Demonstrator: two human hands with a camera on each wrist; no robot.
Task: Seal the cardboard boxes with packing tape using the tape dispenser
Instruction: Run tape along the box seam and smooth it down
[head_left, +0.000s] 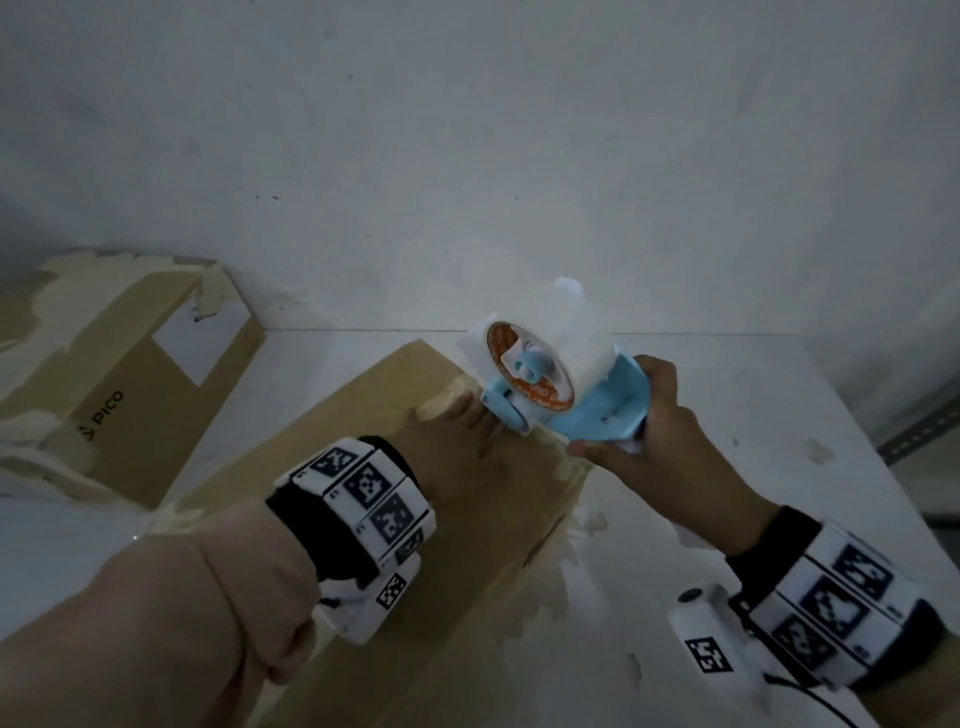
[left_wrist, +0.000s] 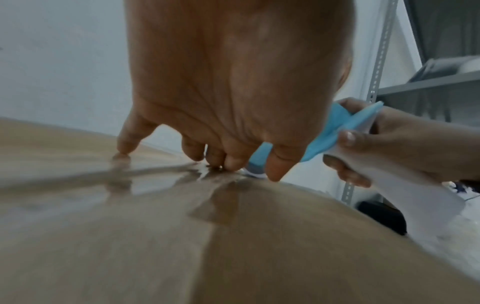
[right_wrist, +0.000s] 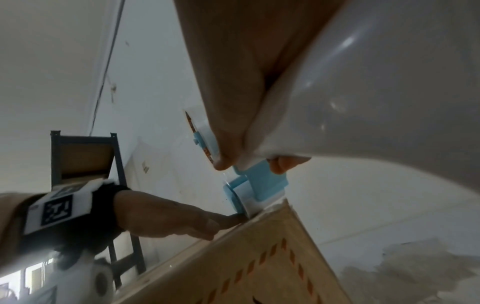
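On the white table (head_left: 727, 395) by a white wall (head_left: 467, 130), left hand (head_left: 457, 441) flat on cardboard box (head_left: 415, 597); right hand (head_left: 660, 431) grips tape dispenser (head_left: 597, 400).

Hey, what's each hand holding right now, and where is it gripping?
The right hand grips the tape dispenser by its handle. The left hand holds nothing; its fingers press on top of the cardboard box.

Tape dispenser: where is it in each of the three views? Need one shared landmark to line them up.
Head: tape dispenser right of centre, at the box's far end, gripped by the right hand.
Left wrist: blue body at right, behind the fingertips.
Right wrist: centre, its front on the box edge.
Landmark: left hand pressing the cardboard box beside it.
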